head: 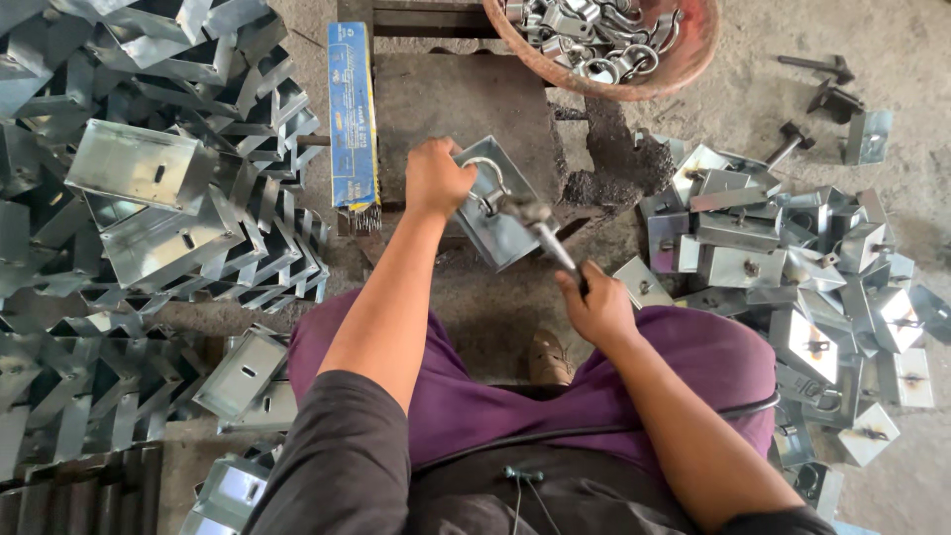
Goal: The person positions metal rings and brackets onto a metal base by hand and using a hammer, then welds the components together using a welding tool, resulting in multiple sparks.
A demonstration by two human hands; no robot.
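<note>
Galvanised sheet steel everywhere, dull silver and sharp-edged. Left hand (436,178) is curled tight over the upper-left corner of a folded metal box bracket (495,208), fingers wrapped over its rim, pinning it on a dark, worn work block (466,99) just ahead of the knees. Right hand (597,307) is clenched in a fist round the handle of a slim metal tool (540,226), which slants up and to the left so its head meets a rounded steel ring (485,176) sitting inside the open face of the bracket. Whether the tool head is gripping that ring or only pressing against it, I cannot tell.

Off to the left, a big heap of bare folded brackets (149,178), nested and stacked, smooth faces with little slots. Off to the right, a looser pile of brackets with fittings (792,267), each showing a small dark bolt or ring. Up top, a rusty round bowl (684,59), orange-brown at the rim, filled with shiny ring-shaped hardware. Beside the block stands a long blue box (352,109), thin rods poking from its lower end. Gritty concrete floor (911,59) beneath it all.
</note>
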